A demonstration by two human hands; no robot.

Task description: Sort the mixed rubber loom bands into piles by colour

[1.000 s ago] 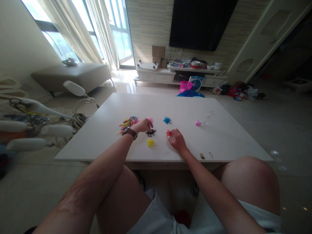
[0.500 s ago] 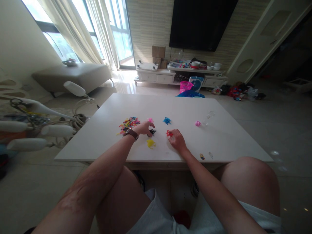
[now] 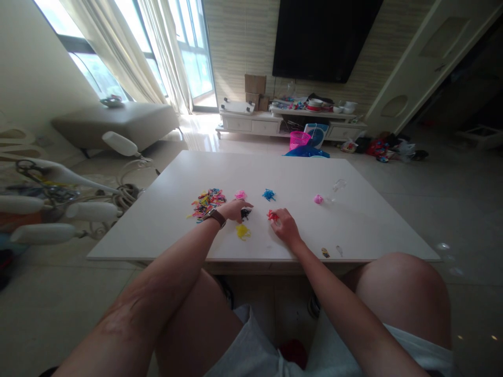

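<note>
My left hand [image 3: 233, 209], with a watch on its wrist, reaches over a small pile of black pieces [image 3: 246, 213]. Its thumb and forefinger are apart, arched around the pile's edge. My right hand [image 3: 286, 225] rests on the table with its fingers curled round a small pile of red pieces [image 3: 272, 215]. The pieces are thin and short, too small to name. Close by lie a yellow pile [image 3: 242, 232], a pink pile [image 3: 240, 195] and a blue pile [image 3: 269, 195]. A larger mixed-colour heap [image 3: 208, 201] is left of my left hand.
The white table [image 3: 306, 175] bears a pink ball-like item [image 3: 318, 199] and a clear container [image 3: 338, 185] at the right. Near its front edge lie a small yellow-and-dark figure [image 3: 325, 253] and a small clear item [image 3: 339, 251]. A white multi-armed lamp [image 3: 90, 211] stands at the left.
My left hand has shifted slightly and lowered over the black pile, uncovering more of the pink pile behind it. My right hand stays at the red pile.
</note>
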